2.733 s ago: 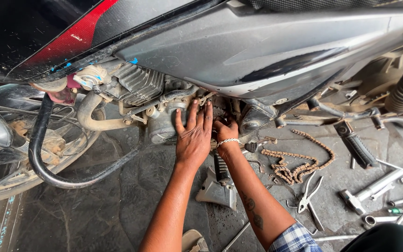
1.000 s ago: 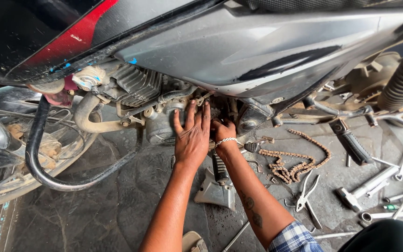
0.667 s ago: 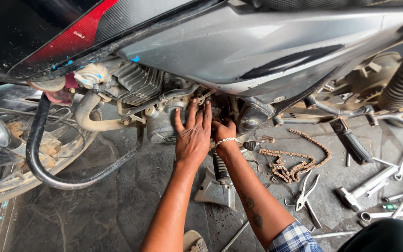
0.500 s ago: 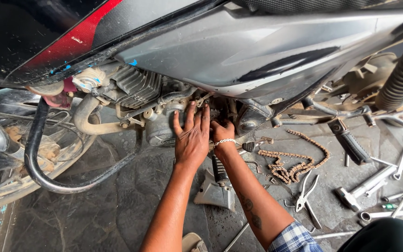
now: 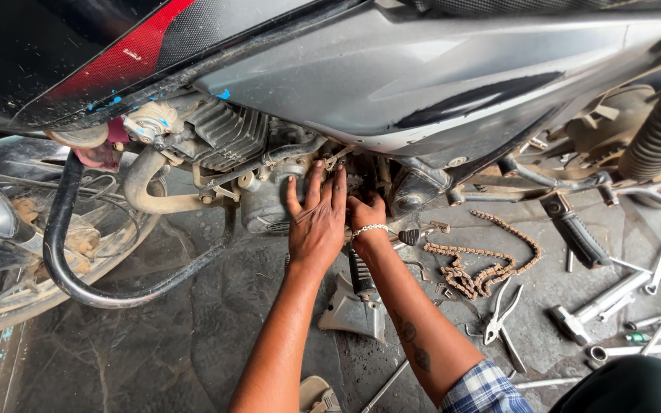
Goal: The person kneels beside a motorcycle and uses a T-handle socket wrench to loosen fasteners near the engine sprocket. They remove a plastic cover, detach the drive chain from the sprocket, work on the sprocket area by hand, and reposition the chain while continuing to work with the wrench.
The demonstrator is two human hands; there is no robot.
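Head view: both hands (image 5: 338,218) stay pressed on engine cover (image 5: 269,200).

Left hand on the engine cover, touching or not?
Touching. In the head view the left hand lies flat against the engine cover, its spread fingers pressed to the casing with no gap showing.

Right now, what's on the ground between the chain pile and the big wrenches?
In the head view, a pair of pliers lies on the floor between the chain and the wrenches.
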